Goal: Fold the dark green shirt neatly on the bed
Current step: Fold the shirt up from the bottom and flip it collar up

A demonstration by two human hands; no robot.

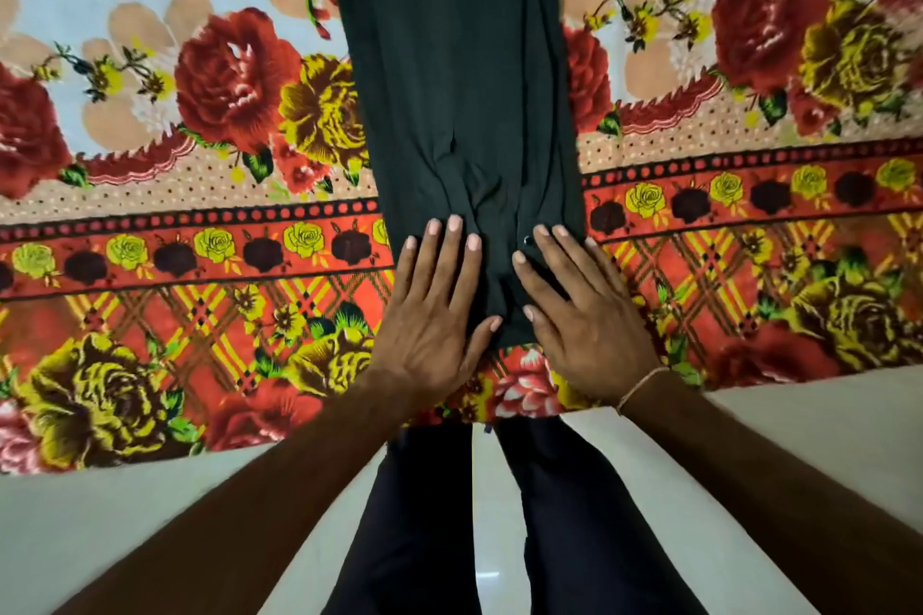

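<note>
Green shirt point(464, 90): left hand point(429, 315), right hand point(584, 315) pressing flat, fingers straight.

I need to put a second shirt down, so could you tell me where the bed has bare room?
The floral bedspread lies bare left and right of the dark green shirt. It is crowded at the shirt's near end, where the left hand and right hand press flat.
</note>
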